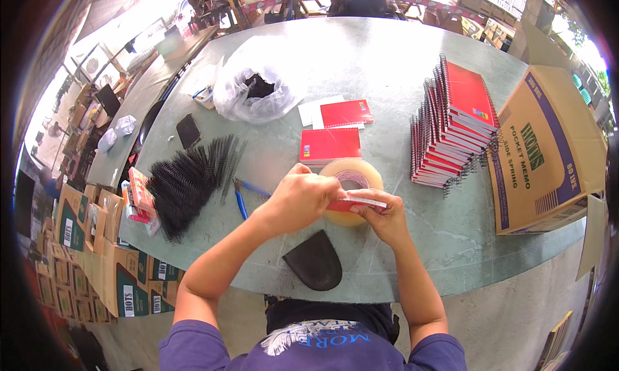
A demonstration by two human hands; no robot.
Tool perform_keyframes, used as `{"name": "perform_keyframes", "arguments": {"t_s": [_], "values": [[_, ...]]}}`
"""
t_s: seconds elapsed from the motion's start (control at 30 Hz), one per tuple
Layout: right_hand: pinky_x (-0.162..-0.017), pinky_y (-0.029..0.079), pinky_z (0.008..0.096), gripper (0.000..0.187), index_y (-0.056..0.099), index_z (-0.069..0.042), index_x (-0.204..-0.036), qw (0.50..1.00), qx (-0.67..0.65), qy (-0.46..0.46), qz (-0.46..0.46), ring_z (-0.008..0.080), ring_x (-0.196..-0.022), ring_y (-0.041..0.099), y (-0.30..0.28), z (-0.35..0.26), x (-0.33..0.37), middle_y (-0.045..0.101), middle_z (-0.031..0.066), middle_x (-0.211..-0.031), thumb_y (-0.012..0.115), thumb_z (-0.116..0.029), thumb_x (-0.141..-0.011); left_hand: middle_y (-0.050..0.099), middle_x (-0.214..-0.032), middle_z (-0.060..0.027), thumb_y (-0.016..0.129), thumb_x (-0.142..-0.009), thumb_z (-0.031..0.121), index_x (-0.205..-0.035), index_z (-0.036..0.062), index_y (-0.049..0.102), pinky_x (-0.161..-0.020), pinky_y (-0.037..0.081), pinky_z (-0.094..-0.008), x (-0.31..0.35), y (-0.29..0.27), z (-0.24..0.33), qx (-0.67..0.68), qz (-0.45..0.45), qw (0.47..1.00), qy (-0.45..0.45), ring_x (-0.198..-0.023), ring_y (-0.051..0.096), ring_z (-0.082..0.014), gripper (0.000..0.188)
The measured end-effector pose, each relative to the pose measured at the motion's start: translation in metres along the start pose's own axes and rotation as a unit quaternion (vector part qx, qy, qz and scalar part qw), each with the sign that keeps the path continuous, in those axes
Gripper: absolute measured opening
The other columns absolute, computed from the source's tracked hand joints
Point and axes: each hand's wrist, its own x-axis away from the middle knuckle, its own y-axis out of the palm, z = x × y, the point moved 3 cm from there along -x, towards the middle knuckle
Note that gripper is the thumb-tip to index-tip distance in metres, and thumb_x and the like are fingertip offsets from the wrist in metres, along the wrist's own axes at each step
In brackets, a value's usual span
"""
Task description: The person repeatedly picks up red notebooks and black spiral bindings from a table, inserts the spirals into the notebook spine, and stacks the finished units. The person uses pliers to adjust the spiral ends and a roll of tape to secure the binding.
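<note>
My right hand (387, 217) grips a small red memo notebook (349, 204), tilted so that its white page edge shows. Against the notebook's left end, my left hand (300, 195) is closed in a pinch; what its fingertips hold is hidden. Just beyond and partly beneath the hands lies a large roll of clear tape (371, 171). A red stack of memo pads (330, 144) sits behind it, with another red cover and white sheets (345, 114) farther back. Blue-handled pliers (241, 200) rest left of my left hand. A dark rounded pad (316, 261) lies near the table's front edge.
Black spiral coils (187, 190) are heaped at left, beside a phone (189, 131) and a red-and-white packet (140, 193). A plastic bag (255, 87) stands behind. At right are stacked spiral notebooks (454, 126) and an open carton (545, 155). More cartons (132, 280) stand at lower left.
</note>
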Motion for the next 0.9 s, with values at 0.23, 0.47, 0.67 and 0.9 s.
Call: {"name": "perform_keyframes", "arguments": {"t_s": [0.23, 0.47, 0.67, 0.9], "values": [[-0.077, 0.051, 0.0230, 0.023, 0.067, 0.001, -0.102, 0.999, 0.000, 0.030, 0.014, 0.0098, -0.088, 0.061, 0.001, -0.003, 0.001, 0.067, 0.0069, -0.099, 0.066, 0.005, -0.080, 0.063, -0.076, -0.0068, 0.062, -0.084, 0.016, -0.084, 0.0055, 0.060, -0.078, 0.043, -0.0359, 0.005, -0.011, 0.015, -0.021, 0.079, 0.995, 0.060, -0.074, 0.060, -0.0244, 0.011], [-0.076, 0.049, 0.0230, 0.020, 0.068, -0.002, -0.101, 0.999, -0.009, -0.002, 0.033, 0.0076, -0.085, 0.060, -0.004, -0.007, -0.001, 0.068, 0.0043, -0.095, 0.067, -0.002, -0.080, 0.061, -0.101, -0.0127, 0.057, -0.079, 0.014, -0.098, 0.0051, 0.058, -0.082, 0.044, -0.0390, 0.023, 0.013, 0.056, -0.262, -0.012, 0.951, 0.163, -0.092, 0.059, -0.0253, 0.021], [-0.074, 0.049, 0.0224, 0.021, 0.066, 0.001, -0.098, 0.997, 0.040, 0.035, 0.057, 0.0085, -0.084, 0.061, -0.006, -0.017, 0.001, 0.068, 0.0051, -0.092, 0.071, -0.003, -0.078, 0.058, -0.093, -0.0116, 0.063, -0.076, 0.015, -0.104, 0.0047, 0.056, -0.083, 0.046, -0.0421, 0.052, 0.050, 0.034, -0.106, -0.329, 0.930, 0.126, -0.098, 0.056, -0.0266, 0.030], [-0.073, 0.049, 0.0220, 0.021, 0.067, 0.000, -0.098, 0.995, -0.001, 0.027, 0.100, 0.0086, -0.083, 0.061, -0.004, -0.011, 0.002, 0.067, 0.0045, -0.091, 0.071, -0.002, -0.078, 0.055, -0.080, -0.0101, 0.062, -0.074, 0.003, -0.111, 0.0097, 0.058, -0.060, 0.052, -0.0368, 0.027, -0.010, 0.026, -0.058, 0.166, 0.984, 0.012, -0.070, 0.059, -0.0279, 0.038]]}}
